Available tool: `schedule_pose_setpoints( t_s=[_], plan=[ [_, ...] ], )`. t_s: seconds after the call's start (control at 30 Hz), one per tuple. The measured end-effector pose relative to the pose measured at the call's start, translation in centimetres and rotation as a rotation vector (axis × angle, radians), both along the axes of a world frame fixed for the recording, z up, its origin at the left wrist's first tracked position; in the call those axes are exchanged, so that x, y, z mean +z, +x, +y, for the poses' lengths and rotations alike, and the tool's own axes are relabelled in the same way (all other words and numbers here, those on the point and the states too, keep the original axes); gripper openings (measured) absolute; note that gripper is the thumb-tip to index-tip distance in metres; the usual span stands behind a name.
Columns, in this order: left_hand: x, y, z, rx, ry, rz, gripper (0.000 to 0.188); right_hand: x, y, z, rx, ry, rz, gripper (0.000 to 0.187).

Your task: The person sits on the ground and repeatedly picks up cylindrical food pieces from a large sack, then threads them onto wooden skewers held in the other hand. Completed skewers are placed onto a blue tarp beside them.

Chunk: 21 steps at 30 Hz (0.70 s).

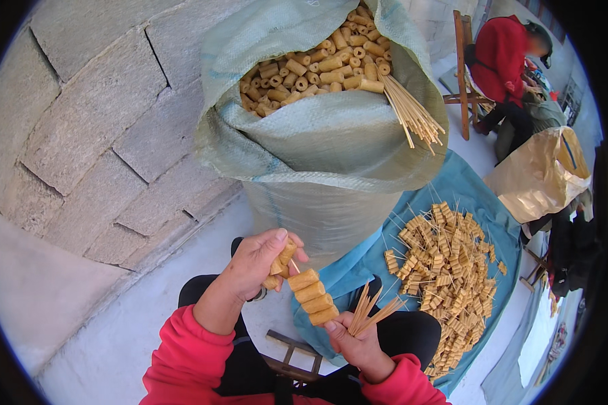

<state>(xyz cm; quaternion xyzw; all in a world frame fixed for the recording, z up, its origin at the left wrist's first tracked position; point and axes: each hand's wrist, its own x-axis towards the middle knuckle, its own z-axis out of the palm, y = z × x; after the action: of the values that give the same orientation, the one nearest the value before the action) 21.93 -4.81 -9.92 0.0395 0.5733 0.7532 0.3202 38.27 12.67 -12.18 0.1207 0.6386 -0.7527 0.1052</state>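
Note:
My left hand (pixel 260 262) is closed around a few short, tan, hollow rolls (pixel 286 254). In my right hand (pixel 359 343) I grip a skewer of rolls (pixel 313 297), threaded side by side in a row, along with a bunch of bare bamboo skewers (pixel 373 312) that fan out to the right. The free end of the threaded skewer points toward the rolls in my left hand. Beyond my hands stands a large woven sack (pixel 317 202), rolled open at the top and full of loose rolls (pixel 311 71). More bare skewers (pixel 412 111) rest on its right rim.
To the right, a heap of filled skewers (pixel 449 270) lies on a blue sheet (pixel 344 270). A block wall (pixel 108 121) rises at the left. Farther right are a tan sack (pixel 540 172) and a seated person in red (pixel 503 61). A wooden stool or frame (pixel 294 358) is between my legs.

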Motion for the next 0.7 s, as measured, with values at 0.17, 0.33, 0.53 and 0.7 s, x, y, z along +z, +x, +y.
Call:
schedule_pose_setpoints(
  t_s=[0.17,0.33,0.53,0.7],
  plan=[
    [0.2,0.1,-0.4,-0.071,-0.135,0.095,0.044,-0.4,0.0,0.2,0.029,0.073,-0.024,0.019],
    [0.4,0.0,-0.5,-0.112,-0.258,0.18,0.045,-0.5,0.0,0.2,0.03,0.116,0.0,0.017],
    [0.0,0.3,0.0,-0.165,-0.389,0.28,0.042,-1.1,0.0,-0.3,-0.008,0.218,0.05,0.017],
    [0.0,0.1,-0.5,-0.133,-0.235,0.141,0.039,-1.1,0.0,-0.3,-0.058,-0.003,-0.007,0.017]
  ],
)
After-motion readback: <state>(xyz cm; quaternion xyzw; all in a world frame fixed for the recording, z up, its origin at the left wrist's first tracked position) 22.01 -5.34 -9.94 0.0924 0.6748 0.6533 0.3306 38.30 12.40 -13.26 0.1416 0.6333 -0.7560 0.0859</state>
